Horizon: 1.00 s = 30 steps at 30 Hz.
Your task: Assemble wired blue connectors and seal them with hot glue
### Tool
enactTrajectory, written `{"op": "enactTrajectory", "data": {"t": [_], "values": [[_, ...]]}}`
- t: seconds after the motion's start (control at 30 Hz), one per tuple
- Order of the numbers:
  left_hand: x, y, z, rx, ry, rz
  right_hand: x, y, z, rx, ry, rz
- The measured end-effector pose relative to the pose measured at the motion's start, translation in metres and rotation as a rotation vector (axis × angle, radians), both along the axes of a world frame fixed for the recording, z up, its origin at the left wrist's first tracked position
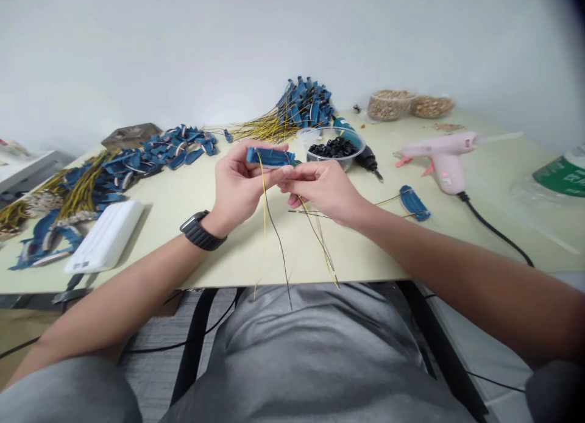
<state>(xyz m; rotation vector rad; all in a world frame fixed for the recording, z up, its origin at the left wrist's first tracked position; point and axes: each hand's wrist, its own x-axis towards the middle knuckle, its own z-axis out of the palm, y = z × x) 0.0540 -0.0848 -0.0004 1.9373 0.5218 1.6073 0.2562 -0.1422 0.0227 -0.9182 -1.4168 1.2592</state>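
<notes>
My left hand (237, 182) grips a curved blue denim-covered piece (272, 158) between thumb and fingers, above the table's front part. A yellow cord (264, 222) and a black cord (278, 234) hang from its left end. At the piece's right end, my right hand (326, 188) is closed in a pinch, its fingertips meeting my left thumb. A second pair of yellow and black cords (320, 237) hangs down from the right fingers; the exact pinch point is hidden. Another blue denim piece with dark cords (414, 203) lies right of my right hand.
Behind my hands stands a clear bowl of black bits (333, 147). A pink glue gun (441, 149) lies right, its cable trailing forward. Piles of corded denim pieces (306, 103) lie at the back and left. A white power bank (106, 237) sits left; bags (388, 106) stand far back.
</notes>
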Motion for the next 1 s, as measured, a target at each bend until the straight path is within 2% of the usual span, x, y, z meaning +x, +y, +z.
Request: {"op": "enactTrajectory", "data": {"t": [0.17,0.5,0.77,1.0], "values": [[0.000,0.001,0.001,0.061,-0.009,0.003,0.000,0.000,0.000,0.004,0.020,0.013],[0.001,-0.002,0.004,0.014,-0.011,0.019,0.001,0.001,0.001,0.003,0.014,0.012],[0.002,-0.009,0.012,-0.084,-0.024,-0.019,0.000,0.001,0.000,0.020,-0.025,0.002],[0.002,-0.008,0.012,-0.102,-0.050,-0.042,0.000,0.000,0.001,0.018,-0.017,0.012]]}}
